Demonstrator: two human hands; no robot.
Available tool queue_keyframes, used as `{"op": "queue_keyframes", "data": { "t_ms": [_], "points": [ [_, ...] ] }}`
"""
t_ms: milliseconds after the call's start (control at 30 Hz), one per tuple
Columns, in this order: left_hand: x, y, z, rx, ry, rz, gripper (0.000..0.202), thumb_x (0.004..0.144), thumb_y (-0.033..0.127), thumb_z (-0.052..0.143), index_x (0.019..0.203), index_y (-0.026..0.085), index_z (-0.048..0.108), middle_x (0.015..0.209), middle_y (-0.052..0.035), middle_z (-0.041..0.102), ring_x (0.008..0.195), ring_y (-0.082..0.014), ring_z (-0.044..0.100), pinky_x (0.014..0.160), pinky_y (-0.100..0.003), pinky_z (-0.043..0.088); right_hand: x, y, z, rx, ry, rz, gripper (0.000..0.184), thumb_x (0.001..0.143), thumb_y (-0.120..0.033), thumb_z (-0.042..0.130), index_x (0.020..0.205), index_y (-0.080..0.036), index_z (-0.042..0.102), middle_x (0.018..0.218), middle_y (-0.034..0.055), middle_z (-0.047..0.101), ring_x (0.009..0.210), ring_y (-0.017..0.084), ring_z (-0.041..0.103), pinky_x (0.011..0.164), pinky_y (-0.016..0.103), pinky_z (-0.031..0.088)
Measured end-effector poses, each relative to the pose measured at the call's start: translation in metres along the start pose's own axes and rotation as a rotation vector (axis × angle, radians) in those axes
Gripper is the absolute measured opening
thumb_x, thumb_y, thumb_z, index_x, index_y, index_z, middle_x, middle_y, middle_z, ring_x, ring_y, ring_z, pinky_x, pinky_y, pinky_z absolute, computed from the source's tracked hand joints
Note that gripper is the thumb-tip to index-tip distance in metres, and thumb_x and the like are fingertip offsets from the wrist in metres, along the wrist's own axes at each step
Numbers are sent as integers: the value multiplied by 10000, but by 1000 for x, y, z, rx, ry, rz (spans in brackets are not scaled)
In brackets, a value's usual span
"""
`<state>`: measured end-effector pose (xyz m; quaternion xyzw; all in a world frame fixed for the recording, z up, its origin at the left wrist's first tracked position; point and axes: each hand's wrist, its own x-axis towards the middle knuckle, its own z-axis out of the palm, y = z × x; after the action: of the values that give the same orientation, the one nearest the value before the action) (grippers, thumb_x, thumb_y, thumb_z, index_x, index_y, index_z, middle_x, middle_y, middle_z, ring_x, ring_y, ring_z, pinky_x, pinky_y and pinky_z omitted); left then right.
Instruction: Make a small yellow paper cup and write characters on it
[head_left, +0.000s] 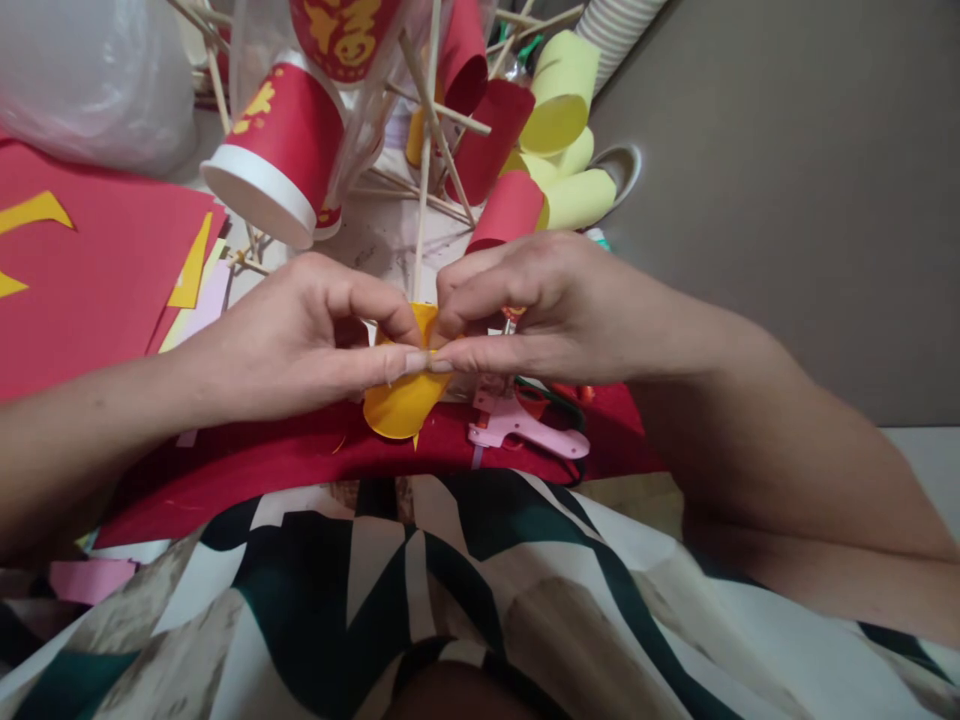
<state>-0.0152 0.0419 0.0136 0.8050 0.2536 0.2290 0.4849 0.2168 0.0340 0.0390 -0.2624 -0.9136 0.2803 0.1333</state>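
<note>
Head view: a yellow piece, curled and widening toward its lower edge, is held by 2 hands at the middle of the work area, above the near edge of a red cloth. It is pinched from the left by the thumb and fingers of the left hand and from the right by those of the right hand; the 2 thumbs are brought tip to tip on its front. A thin stick is seen rising just behind its upper edge; whether the 2 are touching cannot be told. A pink glue gun is placed below the right hand, its upper part partly hidden. Beyond the left hand, red paper is laid flat, with yellow scraps on it. Farther back, a red cup is tilted with its white rim turned downward, near crossed sticks. To the right of these, 3 red rolls are grouped beside yellow rolls. Clear plastic is bunched at the far left.
</note>
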Motion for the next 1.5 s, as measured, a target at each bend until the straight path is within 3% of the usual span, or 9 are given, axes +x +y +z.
{"op": "queue_keyframes", "data": {
  "t_ms": [200,333,433,500,733,1000,1133,1300,1500],
  "points": [
    [1,0,-3,-72,-33,-50,127,876,255,684,792,175,736,574,39,630,478,-69,526,442,-170,403,-9,-4,-17,178,89,128,264,842,-379,777,1017,-181,765,799,1,670,662,87,571,590,238,458],
    [3,-1,-5,-105,-62,-107,159,886,278,664,780,168,709,583,26,628,480,-83,561,442,-169,424,-18,-8,-20,218,322,180,167,861,-368,760,794,-215,752,698,-2,661,629,94,573,553,260,414],
    [5,-3,-7,-127,-107,-113,178,899,286,648,774,167,691,605,12,632,516,-99,591,467,-176,456,-21,-10,-12,169,493,264,418,948,-460,634,619,-202,619,551,-27,518,546,79,459,522,265,332],
    [6,-3,-8,-132,-137,-102,187,908,290,640,775,165,681,628,3,640,543,-104,599,494,-183,480,-21,-10,-6,176,527,284,497,969,-511,577,582,-202,530,535,-34,443,527,81,400,516,268,310],
    [8,-5,-10,-105,-181,-44,178,937,278,601,811,167,660,683,-12,646,596,-107,589,550,-183,495,-25,0,3,199,303,205,288,953,-453,613,954,-185,718,819,9,687,701,104,592,624,237,465],
    [8,-6,-13,-97,-196,-57,174,930,316,604,839,178,658,710,-16,668,633,-129,627,584,-194,509,-30,3,3,527,60,359,373,933,-493,637,845,-138,709,636,0,672,531,92,614,486,192,476],
    [9,-9,-14,-71,-150,-93,154,876,294,626,933,181,714,765,-15,717,573,-119,623,532,-203,488,-26,-1,9,419,61,306,383,941,-461,644,731,-141,658,571,-34,585,505,52,516,472,169,402],
    [5,-4,-4,131,151,5,164,819,279,673,949,193,723,888,-28,748,753,-156,671,644,-218,500,-17,-7,23,260,112,213,451,971,-456,604,663,-127,605,554,-50,494,503,30,413,483,170,337],
    [0,-4,5,-46,-14,-41,255,809,235,699,1053,206,631,822,-9,729,779,-167,684,656,-226,529,-16,-11,28,336,147,239,536,1017,-536,460,655,-150,545,541,-57,451,485,35,394,476,184,325]
  ]
}}
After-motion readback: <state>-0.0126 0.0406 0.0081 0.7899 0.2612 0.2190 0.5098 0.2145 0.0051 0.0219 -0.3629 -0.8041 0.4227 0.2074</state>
